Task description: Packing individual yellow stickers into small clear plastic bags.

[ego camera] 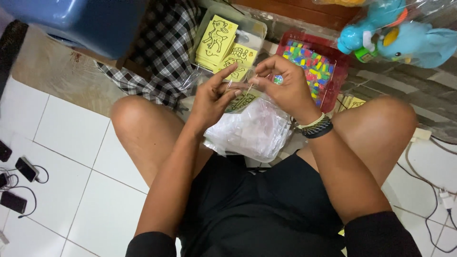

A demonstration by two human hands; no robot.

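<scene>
A yellow picture card in a clear sleeve (243, 97) is held between both hands above the lap. The left hand (213, 100) is closed on the card's near-left edge, thumb and forefinger pinched, the other fingers loosely spread. The right hand (285, 88) is closed in a narrow pinch on the sleeve's top edge, at about one o'clock from the left hand. The card's long axis appears to run from seven o'clock to one o'clock, tilted away from the body; much of it is hidden behind the fingers. Both hands are touching it, and neither is clearly nearer.

A heap of clear plastic sleeves (252, 131) is seen just below the hands, at six o'clock. At twelve o'clock, a stack of yellow cards (216, 40) is kept in a clear tray (257, 26). At two o'clock, coloured pieces are held in a red tray (333, 93).
</scene>
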